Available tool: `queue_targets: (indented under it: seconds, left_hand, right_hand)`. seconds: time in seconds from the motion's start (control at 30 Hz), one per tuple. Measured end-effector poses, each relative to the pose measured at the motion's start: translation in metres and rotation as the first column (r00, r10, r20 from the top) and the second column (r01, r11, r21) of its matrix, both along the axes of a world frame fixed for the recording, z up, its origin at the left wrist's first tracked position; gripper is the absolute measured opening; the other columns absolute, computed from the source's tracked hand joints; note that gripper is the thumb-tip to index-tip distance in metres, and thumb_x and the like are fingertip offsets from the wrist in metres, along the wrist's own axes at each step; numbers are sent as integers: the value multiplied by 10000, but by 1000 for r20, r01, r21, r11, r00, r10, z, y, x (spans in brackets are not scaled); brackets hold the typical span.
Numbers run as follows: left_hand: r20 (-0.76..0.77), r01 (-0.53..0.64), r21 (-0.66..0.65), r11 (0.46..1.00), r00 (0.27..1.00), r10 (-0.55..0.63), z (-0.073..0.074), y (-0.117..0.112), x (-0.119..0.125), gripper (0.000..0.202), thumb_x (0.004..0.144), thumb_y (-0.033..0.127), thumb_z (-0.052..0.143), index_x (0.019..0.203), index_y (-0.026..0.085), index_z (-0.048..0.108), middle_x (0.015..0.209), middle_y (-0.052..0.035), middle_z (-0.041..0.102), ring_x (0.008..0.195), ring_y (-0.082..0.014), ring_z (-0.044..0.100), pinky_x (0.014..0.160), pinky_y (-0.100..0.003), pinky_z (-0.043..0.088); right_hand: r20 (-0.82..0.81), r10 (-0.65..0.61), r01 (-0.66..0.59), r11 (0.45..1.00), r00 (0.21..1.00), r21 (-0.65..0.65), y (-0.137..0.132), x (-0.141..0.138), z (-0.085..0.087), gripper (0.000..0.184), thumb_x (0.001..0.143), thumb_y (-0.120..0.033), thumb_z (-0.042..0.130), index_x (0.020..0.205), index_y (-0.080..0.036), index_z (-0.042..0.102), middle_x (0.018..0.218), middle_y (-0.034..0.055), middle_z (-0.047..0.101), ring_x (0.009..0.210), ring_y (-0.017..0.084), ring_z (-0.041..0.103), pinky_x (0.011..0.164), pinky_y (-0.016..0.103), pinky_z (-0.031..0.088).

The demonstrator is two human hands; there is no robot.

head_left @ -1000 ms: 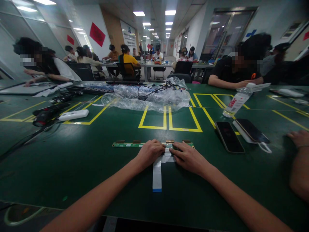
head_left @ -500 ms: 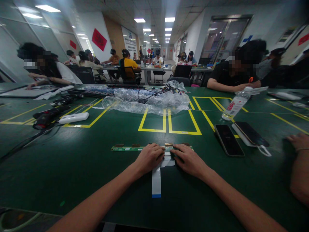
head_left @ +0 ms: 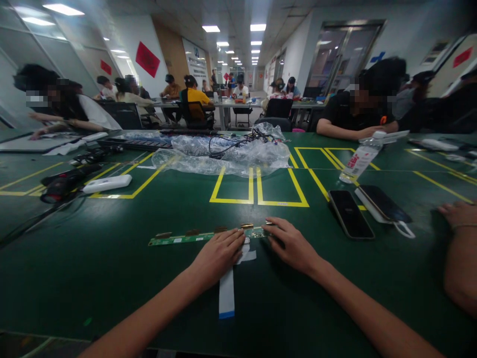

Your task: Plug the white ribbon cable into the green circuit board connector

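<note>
The board point(head_left: 179, 239), a long green strip, lies at a slight slant on the tabletop point(head_left: 149, 288) in front of the person, its far edge lined with copper-coloured tabs point(head_left: 247, 225). A flat white cable point(head_left: 226, 293) with a blue end runs from near its middle toward the person; fingers hide where the two meet. The left hand point(head_left: 218, 252) is laid over that spot, fingers together and bent; whether it pinches anything I cannot tell. The right hand point(head_left: 294, 244) is loose, fingers spread, tips at the board's right end, contact unclear. Uneven pressure could swivel so narrow a strip, and a sideways tug could crease the cable or strain its joint; the tabs look thin enough to bend if a finger catches them. Yellow tape point(head_left: 283, 204) marks out boxes beyond, under the near edge of crumpled plastic point(head_left: 223, 161) topped with black wires point(head_left: 257, 136). To the right lie two phones point(head_left: 351, 214), a leaning bottle point(head_left: 358, 163) and another person's hand point(head_left: 452, 214). Farther off, people sit at desks under ceiling lights point(head_left: 258, 27).
</note>
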State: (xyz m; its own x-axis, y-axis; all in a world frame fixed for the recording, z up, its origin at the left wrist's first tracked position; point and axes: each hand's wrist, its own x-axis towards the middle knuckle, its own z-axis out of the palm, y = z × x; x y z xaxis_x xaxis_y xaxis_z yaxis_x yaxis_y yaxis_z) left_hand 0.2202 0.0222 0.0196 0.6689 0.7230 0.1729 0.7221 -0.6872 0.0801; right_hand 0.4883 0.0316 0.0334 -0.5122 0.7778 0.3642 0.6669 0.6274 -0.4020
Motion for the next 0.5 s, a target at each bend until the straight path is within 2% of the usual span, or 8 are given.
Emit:
queue_targets:
  seconds: [0.1, 0.2, 0.27, 0.3, 0.37, 0.43, 0.5]
  left_hand:
    - [-5, -109, 16, 994, 994, 109, -5, -5, -41, 451, 998, 340, 421, 1424, 209, 491, 1462, -87, 532, 1338, -240, 511, 1090, -470, 458]
    - [-18, -320, 18, 947, 947, 321, -9, -11, -100, 469, 1000, 398, 371, 1399, 210, 529, 1460, -82, 536, 1351, -239, 499, 1118, -461, 428]
    - [-39, -494, 28, 869, 868, 495, -12, -15, -144, 514, 993, 428, 332, 1375, 164, 553, 1437, -114, 555, 1331, -269, 519, 1113, -475, 427]
    - [-57, -580, 36, 814, 812, 581, -14, -17, -166, 541, 993, 431, 304, 1368, 133, 554, 1418, -136, 569, 1314, -287, 533, 1100, -486, 435]
    - [-80, -719, 62, 692, 687, 722, -18, -20, -203, 562, 991, 449, 260, 1352, 133, 555, 1377, -126, 605, 1271, -286, 571, 1055, -483, 470]
    - [-91, -789, 112, 604, 597, 797, -25, -21, -230, 572, 984, 461, 243, 1318, 130, 569, 1335, -119, 638, 1242, -289, 592, 1008, -481, 502]
    - [-68, -801, 188, 568, 567, 821, -31, -21, -245, 573, 972, 474, 262, 1278, 122, 595, 1303, -126, 658, 1226, -304, 599, 956, -481, 529]
  right_hand:
    - [-14, -1, 1, 1000, 1000, -1, 0, 1, 2, 364, 945, -189, 512, 1299, -217, 590, 1399, 126, 550, 1306, 271, 494, 1062, 518, 445]
    - [-5, -8, 7, 1000, 1000, -16, 1, 2, 0, 347, 950, -205, 515, 1284, -211, 605, 1399, 133, 550, 1304, 280, 493, 1055, 529, 447]
    - [-2, 1, -1, 1000, 1000, -27, 1, 1, -3, 344, 947, -212, 525, 1281, -213, 612, 1399, 132, 553, 1303, 284, 494, 1050, 535, 450]
    - [5, 3, -3, 999, 1000, -36, 1, 1, -4, 344, 950, -212, 520, 1282, -210, 614, 1398, 132, 555, 1304, 282, 494, 1052, 534, 448]
    - [10, 8, -7, 999, 1000, -45, 1, -1, -5, 338, 955, -218, 516, 1277, -209, 620, 1396, 132, 558, 1303, 281, 497, 1052, 534, 447]
    - [7, 8, -8, 999, 1000, -44, 1, -2, -5, 336, 958, -223, 514, 1276, -214, 622, 1391, 130, 562, 1300, 282, 500, 1047, 535, 450]
    - [-1, 8, -8, 999, 1000, -39, 1, -4, -5, 335, 956, -223, 517, 1274, -223, 624, 1382, 127, 569, 1293, 283, 507, 1041, 537, 454]
